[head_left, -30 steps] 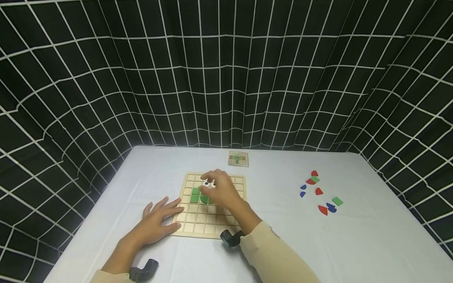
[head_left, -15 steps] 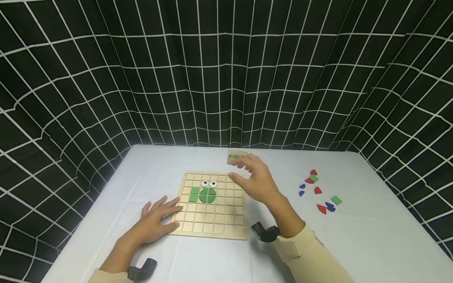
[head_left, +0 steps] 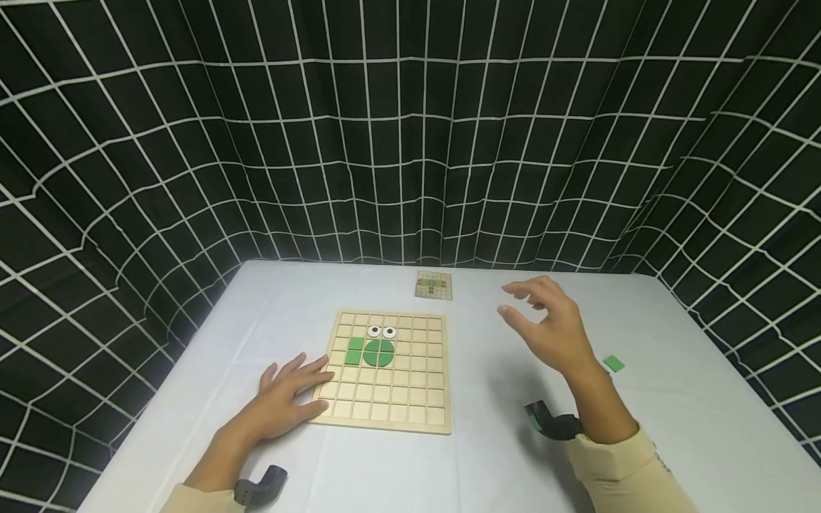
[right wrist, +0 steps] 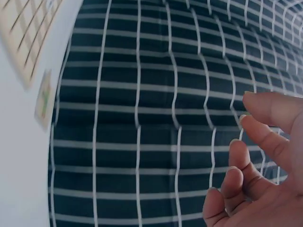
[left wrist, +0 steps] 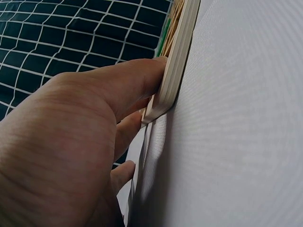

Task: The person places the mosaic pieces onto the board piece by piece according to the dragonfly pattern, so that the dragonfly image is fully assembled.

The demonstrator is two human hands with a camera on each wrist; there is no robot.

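A wooden grid board [head_left: 407,399] lies on the white table. On it sit two green squares [head_left: 354,350], a green disc made of quarter pieces [head_left: 378,353] and two eye pieces [head_left: 382,332] above the disc. My left hand [head_left: 282,402] rests at the board's left edge with fingers spread; in the left wrist view its thumb touches the board's side [left wrist: 177,66]. My right hand [head_left: 545,324] is raised over the table right of the board, fingers loosely bent and apart, holding nothing. The right wrist view also shows this hand [right wrist: 255,165] with a gap between thumb and fingers.
A small pattern card [head_left: 433,285] lies behind the board. A loose green square [head_left: 613,363] shows right of my right forearm; the red and blue pieces near it are hidden behind the hand and arm. A black curtain with white grid lines [head_left: 385,142] surrounds the table.
My right hand has moved from over the eye pieces on the board to the right, toward the loose pieces, and now covers most of them. My left hand has stayed at the board's edge.
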